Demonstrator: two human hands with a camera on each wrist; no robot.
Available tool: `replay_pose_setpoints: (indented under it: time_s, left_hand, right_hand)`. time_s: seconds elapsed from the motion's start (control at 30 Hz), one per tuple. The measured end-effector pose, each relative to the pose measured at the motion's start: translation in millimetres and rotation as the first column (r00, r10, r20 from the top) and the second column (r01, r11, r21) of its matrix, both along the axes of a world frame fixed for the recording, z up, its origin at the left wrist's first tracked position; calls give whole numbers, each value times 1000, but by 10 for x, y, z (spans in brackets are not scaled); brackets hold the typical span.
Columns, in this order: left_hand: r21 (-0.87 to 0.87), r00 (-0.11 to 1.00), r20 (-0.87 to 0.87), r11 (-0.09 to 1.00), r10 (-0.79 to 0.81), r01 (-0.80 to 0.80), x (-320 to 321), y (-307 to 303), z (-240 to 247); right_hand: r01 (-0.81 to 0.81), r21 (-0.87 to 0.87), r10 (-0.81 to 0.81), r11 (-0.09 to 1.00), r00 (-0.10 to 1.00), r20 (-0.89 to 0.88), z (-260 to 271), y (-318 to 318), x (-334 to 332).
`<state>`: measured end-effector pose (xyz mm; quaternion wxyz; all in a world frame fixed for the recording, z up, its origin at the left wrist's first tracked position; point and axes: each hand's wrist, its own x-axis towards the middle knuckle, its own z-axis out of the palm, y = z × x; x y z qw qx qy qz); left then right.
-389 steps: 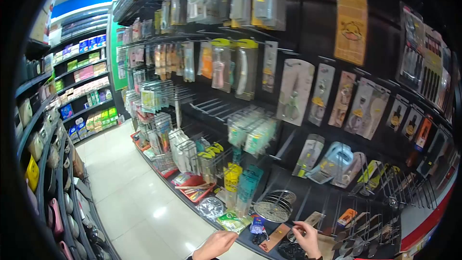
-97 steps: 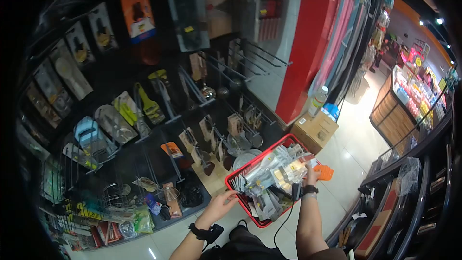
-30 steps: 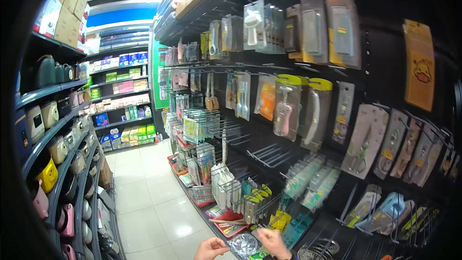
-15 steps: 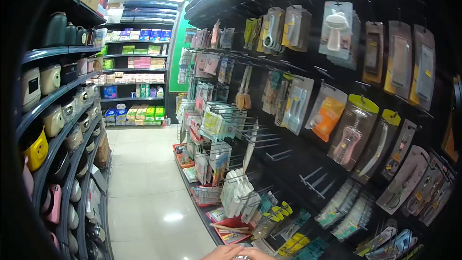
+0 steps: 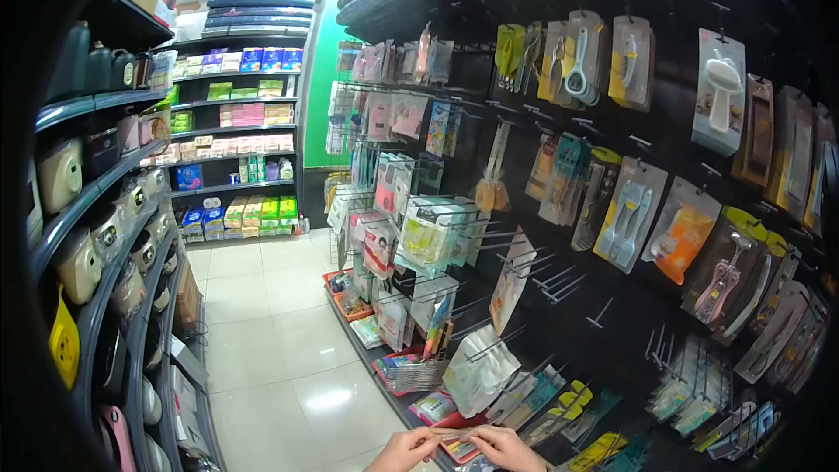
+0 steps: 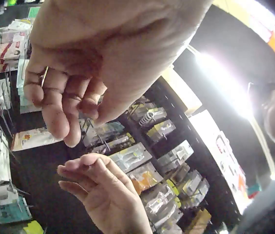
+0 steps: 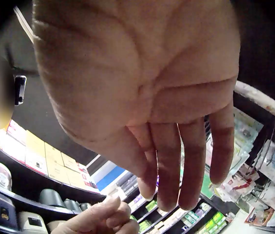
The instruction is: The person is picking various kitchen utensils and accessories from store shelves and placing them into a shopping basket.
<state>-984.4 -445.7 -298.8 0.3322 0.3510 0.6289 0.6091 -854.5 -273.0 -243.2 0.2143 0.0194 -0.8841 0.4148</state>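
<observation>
Both hands are low in front of me in the head view, fingertips close to each other. My left hand [image 5: 406, 451] has loosely bent fingers, and nothing shows between them in the left wrist view, where the hand [image 6: 103, 58] fills the top. My right hand [image 5: 507, 449] faces it from the right; its fingers [image 7: 193, 165] hang loose and part-straight in the right wrist view, holding nothing. Behind the fingertips lies a red tray [image 5: 447, 425] with wooden sticks on the bottom shelf. A white packaged item [image 5: 479, 376] hangs just above it.
A black pegboard wall on the right carries packaged kitchen tools, such as blue utensils [image 5: 629, 214] and a white-handled tool [image 5: 722, 92]. Metal hooks [image 5: 559, 284] stick out from it. Shelves of small appliances [image 5: 79, 267] line the left. A tiled aisle [image 5: 280, 358] leads to tissue-pack shelves [image 5: 253, 114].
The red basket of packaged goods, where both hands were 3.2 seconds ago, is out of view. My view has swung to the aisle and farther along the pegboard. The hands have drawn slightly apart.
</observation>
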Motion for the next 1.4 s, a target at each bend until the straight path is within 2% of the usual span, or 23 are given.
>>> replay_pose_setpoints:
  time_s: [0.03,0.07,0.13,0.17,0.27,0.3,0.4,0.47,0.5,0.6,0.63,0.73,0.87,0.93,1.0,1.03,1.07,1.1,1.13,1.2,1.23,1.3,1.4]
  left_hand:
    - [-34,958,-283,998,40,-52,-33,-72,171]
    - [-44,958,-284,998,25,-39,-52,-132,371]
    - [182,973,-217,983,75,-36,-128,-194,625]
    - [187,880,-445,978,167,-91,-266,-129,403]
    - [167,931,-327,979,163,-113,-448,-225,141]
    - [149,932,-318,980,173,-131,-515,-232,91]
    - [178,889,-398,970,227,-168,-764,-212,32]
    - [-65,949,-258,977,182,-205,-980,-178,213]
    - [-98,966,-171,972,193,-212,-1099,-170,205]
    - [-33,950,-266,983,165,-180,-1599,-69,-62]
    - [-45,954,-221,975,202,-217,-1670,21,282]
    - [-194,961,-219,958,168,-212,-2199,195,208]
    - [-225,947,-304,958,104,-177,-2815,594,214]
    - [-248,960,-264,955,94,-162,-3115,779,351]
    - [-277,902,-429,942,54,-188,-3371,963,441]
    - [-267,888,-454,938,79,-220,-3419,1049,515]
    - [-272,894,-442,939,71,-209,-3480,1107,505]
    - [-275,897,-437,939,66,-204,-3550,1153,501]
    - [-278,899,-434,940,64,-201,-3615,1193,495]
    - [-304,908,-415,934,47,-188,-3729,1256,459]
    - [-300,914,-403,938,41,-174,-3792,1277,403]
    - [-296,921,-388,942,34,-159,-3913,1321,366]
    - [-295,915,-402,942,29,-159,-4068,1359,393]
  right_hand:
    - [-104,109,113,989,991,-78,-23,-13,-147]
    - [-91,99,99,991,992,-80,12,-38,-257]
    - [-220,2,213,976,948,239,69,-56,-466]
    - [-246,23,234,969,945,230,-32,-73,-616]
    - [-396,-44,388,917,863,325,-139,-143,-1023]
    - [-444,-31,435,896,858,273,-198,-184,-1149]
    - [-521,-116,530,846,796,291,-89,-289,-1517]
    - [-561,-129,574,817,777,256,-200,-208,-1797]
    - [-570,-198,603,797,767,220,-198,-154,-1943]
    - [-576,-223,612,786,777,149,-258,94,-2398]
    - [-517,-195,548,834,817,181,-266,194,-2559]
    - [-369,-130,386,920,912,139,-399,554,-3070]
    - [7,-330,-5,944,1000,8,-411,1159,-3618]
    - [103,-457,-160,883,983,-87,-677,1664,-4056]
    - [256,-540,-423,802,882,-209,-758,2145,-4437]
    - [274,-632,-461,725,875,-150,-569,2300,-4510]
    - [261,-651,-502,713,838,-214,-714,2580,-4721]
    - [424,-533,-585,732,793,-173,-653,2788,-4864]
    - [431,-528,-588,731,792,-167,-606,2955,-4986]
    - [603,-396,-717,692,635,-287,-526,3259,-5231]
    - [605,-393,-718,692,635,-286,-510,3435,-5368]
    - [372,-498,-602,783,655,-456,-485,3743,-5587]
    - [468,-400,-616,788,626,-479,-402,3967,-5704]
